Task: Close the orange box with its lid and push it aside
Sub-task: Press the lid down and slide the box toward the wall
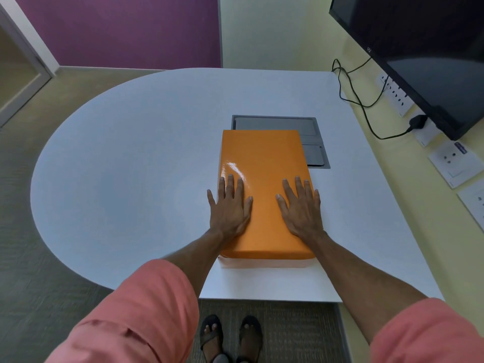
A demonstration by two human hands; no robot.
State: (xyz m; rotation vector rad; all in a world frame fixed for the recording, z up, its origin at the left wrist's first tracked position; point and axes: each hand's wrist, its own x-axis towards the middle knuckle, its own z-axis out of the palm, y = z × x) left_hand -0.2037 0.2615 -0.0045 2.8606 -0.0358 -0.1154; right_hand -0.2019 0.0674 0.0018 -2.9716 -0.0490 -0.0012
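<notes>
The orange lid (263,163) lies flat on top of the box, whose pale lower edge (262,263) shows along the near side. The box stands on the white table (131,166), right of centre. My left hand (230,205) rests palm down on the lid's near left part, its thumb hanging over the left edge. My right hand (301,205) lies palm down on the near right part, its little finger at the right edge. Both hands have their fingers spread flat and grip nothing.
A grey recessed cable panel (311,132) sits in the table just behind the box. A black monitor (419,53) hangs at the right, with a black cable (366,106) and wall sockets (450,161) below it. The table's rounded part extends far to the left.
</notes>
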